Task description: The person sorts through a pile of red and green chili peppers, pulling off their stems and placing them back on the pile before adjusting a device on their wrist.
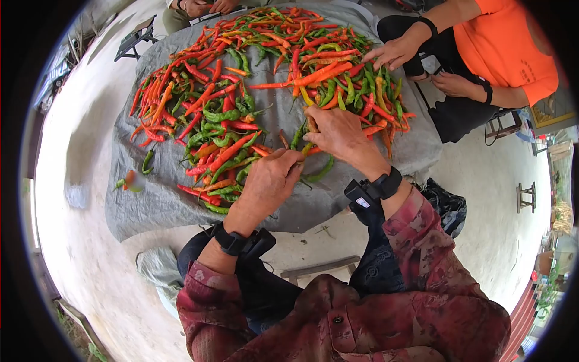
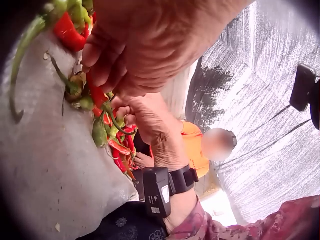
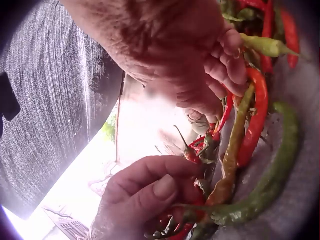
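Note:
Red, green and orange chili peppers (image 1: 226, 160) lie heaped on a grey sheet (image 1: 163, 205). My left hand (image 1: 269, 184) is at the near edge of the left heap, its fingers curled and thumb against them. It pinches a red chili pepper (image 2: 96, 93), mostly hidden by the fingers. Just across from it, my right hand (image 1: 342, 137) bends over the near side of the right heap. Its fingertips hold a yellow-brown chili pepper (image 3: 235, 142) that slants down toward the left hand. A curved green chili pepper (image 3: 272, 192) lies close to both hands.
Across at the right, a person in an orange shirt (image 1: 503, 48) reaches one hand (image 1: 395, 53) to the heap. Another person's hands (image 1: 208, 6) show at the far edge. A lone green pepper (image 1: 147, 163) lies at the left. A wooden stool (image 1: 526, 198) stands on the floor.

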A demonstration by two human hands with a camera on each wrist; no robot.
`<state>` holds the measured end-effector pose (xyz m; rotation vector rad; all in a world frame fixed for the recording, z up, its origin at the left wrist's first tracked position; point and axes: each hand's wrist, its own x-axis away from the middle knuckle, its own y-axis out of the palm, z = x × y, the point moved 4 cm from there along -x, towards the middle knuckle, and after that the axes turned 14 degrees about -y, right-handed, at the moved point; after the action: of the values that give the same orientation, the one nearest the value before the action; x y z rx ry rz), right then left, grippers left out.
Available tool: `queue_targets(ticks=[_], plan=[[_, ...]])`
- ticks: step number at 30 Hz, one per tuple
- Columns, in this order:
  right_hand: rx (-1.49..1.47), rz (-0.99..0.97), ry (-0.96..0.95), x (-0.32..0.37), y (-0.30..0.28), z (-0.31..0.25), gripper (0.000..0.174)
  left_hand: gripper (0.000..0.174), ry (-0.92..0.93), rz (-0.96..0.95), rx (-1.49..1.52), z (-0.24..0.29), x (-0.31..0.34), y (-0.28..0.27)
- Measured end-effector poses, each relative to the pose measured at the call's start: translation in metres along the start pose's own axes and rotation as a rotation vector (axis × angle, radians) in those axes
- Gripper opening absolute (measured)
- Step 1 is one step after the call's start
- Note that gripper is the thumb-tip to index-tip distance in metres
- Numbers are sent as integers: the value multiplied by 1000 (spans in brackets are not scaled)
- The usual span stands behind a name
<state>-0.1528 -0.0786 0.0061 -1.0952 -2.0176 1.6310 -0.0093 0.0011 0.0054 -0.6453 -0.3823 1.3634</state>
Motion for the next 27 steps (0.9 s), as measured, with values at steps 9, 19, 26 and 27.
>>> queue_targets(ticks=[9, 19, 26, 27], plan=[[-206, -8, 117, -4, 3, 12, 24, 13, 1, -15, -17, -1, 2, 1], [-135, -35, 116, -8, 8, 2, 40, 13, 7, -55, -70, 0, 2, 7], [-1285, 365, 221, -6, -7, 6, 28, 14, -7, -87, -95, 0, 6, 5], [-1408, 293, 259, -5, -3, 6, 25, 13, 0, -49, -45, -1, 5, 5]])
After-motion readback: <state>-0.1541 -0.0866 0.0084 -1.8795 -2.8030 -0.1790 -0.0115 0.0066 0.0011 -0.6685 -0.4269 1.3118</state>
